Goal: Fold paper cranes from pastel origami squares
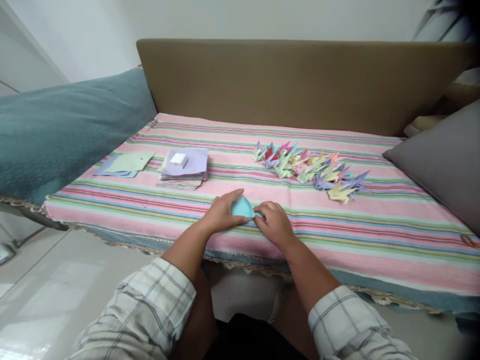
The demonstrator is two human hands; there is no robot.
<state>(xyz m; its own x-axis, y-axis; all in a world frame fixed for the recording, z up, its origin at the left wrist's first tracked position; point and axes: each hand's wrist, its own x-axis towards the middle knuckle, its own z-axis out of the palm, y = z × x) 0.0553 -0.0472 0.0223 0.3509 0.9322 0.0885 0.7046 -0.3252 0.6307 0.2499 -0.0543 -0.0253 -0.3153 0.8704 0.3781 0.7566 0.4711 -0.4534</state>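
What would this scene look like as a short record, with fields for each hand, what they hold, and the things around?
Left hand: thumb and fingers about the light-blue paper
Right hand: fingertips at the right end of that paper
Paper state: partly folded
Surface: pink striped cloth
Left side: loose sheets; paper stack with a white block on top
Right side: folded paper cranes in several colors, grouped together; gray cushion beyond
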